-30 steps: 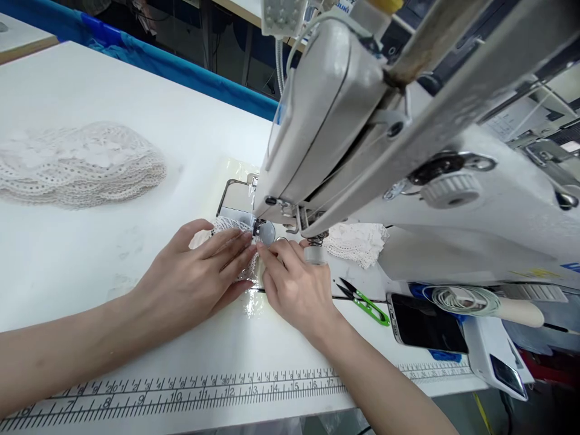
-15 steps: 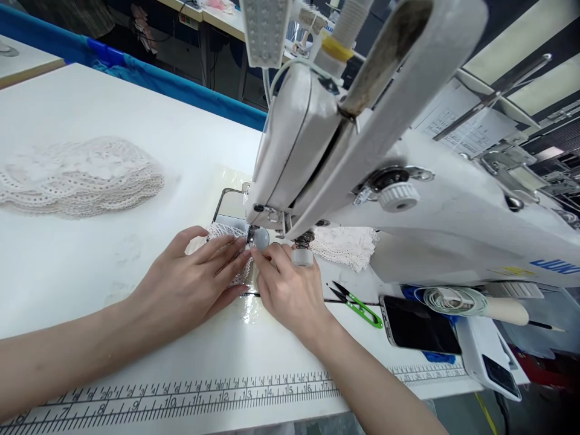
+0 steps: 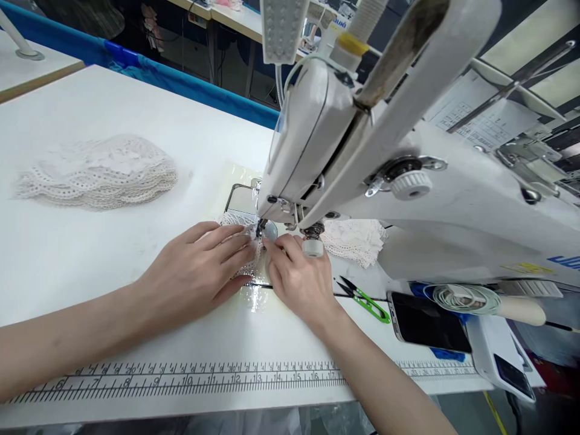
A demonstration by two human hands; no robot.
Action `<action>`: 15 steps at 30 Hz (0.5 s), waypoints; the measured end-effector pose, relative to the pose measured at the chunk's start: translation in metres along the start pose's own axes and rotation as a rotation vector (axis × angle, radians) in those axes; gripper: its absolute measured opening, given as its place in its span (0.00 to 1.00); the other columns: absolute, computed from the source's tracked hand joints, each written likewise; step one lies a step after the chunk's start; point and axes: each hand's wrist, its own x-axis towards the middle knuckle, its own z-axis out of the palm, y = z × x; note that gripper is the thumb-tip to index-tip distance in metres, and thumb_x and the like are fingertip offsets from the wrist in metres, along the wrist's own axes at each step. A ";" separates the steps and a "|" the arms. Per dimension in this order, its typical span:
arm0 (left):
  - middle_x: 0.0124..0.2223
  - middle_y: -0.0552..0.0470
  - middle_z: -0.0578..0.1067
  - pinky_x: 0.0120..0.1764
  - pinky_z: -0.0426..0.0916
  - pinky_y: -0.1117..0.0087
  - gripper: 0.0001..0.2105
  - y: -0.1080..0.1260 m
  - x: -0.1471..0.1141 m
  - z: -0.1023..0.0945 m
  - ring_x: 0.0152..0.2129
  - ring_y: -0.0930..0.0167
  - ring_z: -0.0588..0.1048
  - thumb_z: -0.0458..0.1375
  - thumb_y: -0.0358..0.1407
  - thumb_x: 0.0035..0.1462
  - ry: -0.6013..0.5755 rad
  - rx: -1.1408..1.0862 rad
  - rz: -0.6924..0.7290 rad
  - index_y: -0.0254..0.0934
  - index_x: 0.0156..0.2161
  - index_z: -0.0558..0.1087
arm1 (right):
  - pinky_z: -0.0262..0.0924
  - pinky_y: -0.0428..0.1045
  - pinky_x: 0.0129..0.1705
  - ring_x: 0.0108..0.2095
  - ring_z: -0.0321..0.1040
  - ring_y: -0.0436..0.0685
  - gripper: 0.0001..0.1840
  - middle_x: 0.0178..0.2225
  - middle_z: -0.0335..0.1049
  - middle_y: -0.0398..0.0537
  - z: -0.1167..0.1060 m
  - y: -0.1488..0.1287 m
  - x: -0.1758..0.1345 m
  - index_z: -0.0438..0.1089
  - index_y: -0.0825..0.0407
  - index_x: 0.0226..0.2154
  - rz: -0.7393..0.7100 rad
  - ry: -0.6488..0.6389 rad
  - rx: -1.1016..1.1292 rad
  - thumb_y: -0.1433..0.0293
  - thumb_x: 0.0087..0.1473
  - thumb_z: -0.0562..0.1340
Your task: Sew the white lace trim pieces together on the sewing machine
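A piece of white lace fabric (image 3: 248,267) lies under the presser foot (image 3: 261,228) of a white sewing machine (image 3: 294,139). My left hand (image 3: 202,263) rests flat on this lace, fingers stretched towards the foot and covering much of it. Just right of the foot, my right hand (image 3: 301,272) has its fingers curled, with thumb and index fingertip pinched at the lace's edge. What sits between those fingertips is mostly hidden. Behind the right hand, under the machine arm, lies more white eyelet lace (image 3: 356,240).
A stack of eyelet lace pieces (image 3: 102,175) lies on the left of the white table. Green thread snips (image 3: 367,304), a phone (image 3: 428,321), a coil of pale cord (image 3: 466,299) and a white device (image 3: 496,356) are at right. A ruler strip (image 3: 217,377) runs along the front edge.
The camera view has shifted slightly, so the scene sits further right. My left hand's fingers lie flatter, its index finger lowered onto the lace. My right hand stays by the presser foot.
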 end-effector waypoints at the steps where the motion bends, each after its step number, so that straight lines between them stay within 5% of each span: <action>1: 0.47 0.43 0.83 0.44 0.74 0.57 0.13 0.000 -0.001 -0.004 0.46 0.59 0.80 0.51 0.35 0.72 -0.027 -0.028 -0.012 0.32 0.49 0.76 | 0.58 0.52 0.41 0.34 0.74 0.54 0.17 0.36 0.80 0.51 -0.001 0.000 0.000 0.79 0.58 0.48 -0.012 0.014 0.034 0.78 0.65 0.56; 5: 0.41 0.41 0.79 0.29 0.74 0.61 0.12 0.002 -0.003 -0.012 0.37 0.59 0.78 0.49 0.29 0.63 -0.165 -0.107 -0.099 0.30 0.45 0.75 | 0.58 0.51 0.39 0.36 0.75 0.52 0.15 0.47 0.81 0.50 -0.001 0.000 0.001 0.78 0.54 0.48 -0.070 -0.006 0.163 0.77 0.66 0.57; 11: 0.33 0.45 0.76 0.27 0.70 0.63 0.14 -0.007 0.005 -0.003 0.29 0.62 0.75 0.45 0.22 0.60 -0.195 -0.080 -0.075 0.35 0.34 0.73 | 0.62 0.49 0.37 0.36 0.77 0.51 0.15 0.41 0.83 0.46 0.004 0.002 0.001 0.80 0.52 0.39 0.031 0.000 0.322 0.76 0.70 0.57; 15: 0.35 0.50 0.80 0.27 0.69 0.68 0.16 -0.024 0.016 0.005 0.28 0.66 0.77 0.45 0.23 0.57 -0.237 -0.352 -0.373 0.38 0.38 0.74 | 0.64 0.47 0.35 0.30 0.75 0.49 0.15 0.37 0.83 0.45 0.009 0.004 0.001 0.81 0.49 0.42 0.220 -0.003 0.431 0.67 0.73 0.58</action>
